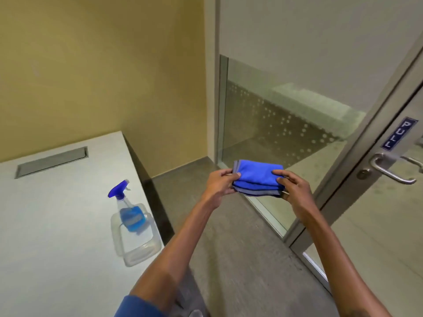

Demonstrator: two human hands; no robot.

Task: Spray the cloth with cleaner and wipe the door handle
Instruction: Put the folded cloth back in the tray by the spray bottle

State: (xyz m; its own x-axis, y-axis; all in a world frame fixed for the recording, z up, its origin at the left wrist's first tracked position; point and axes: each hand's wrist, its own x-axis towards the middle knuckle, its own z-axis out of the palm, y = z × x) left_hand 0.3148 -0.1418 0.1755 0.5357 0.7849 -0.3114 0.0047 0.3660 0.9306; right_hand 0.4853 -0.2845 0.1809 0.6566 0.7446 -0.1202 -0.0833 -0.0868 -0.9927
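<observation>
A folded blue cloth (257,177) is held in the air between both hands, above the floor in front of the glass wall. My left hand (220,183) pinches its left edge and my right hand (294,189) grips its right edge. A clear spray bottle (128,211) with a blue trigger head and blue liquid stands in a clear plastic tray (142,249) on the white counter, well left of my hands. The metal lever door handle (392,170) sits on the glass door at the right, under a blue PULL sign (399,133).
The white counter (57,225) fills the lower left, with a grey slot (51,162) near the yellow wall. A glass panel (286,133) and the door frame (357,156) stand ahead and right. Grey floor (229,259) lies below my arms.
</observation>
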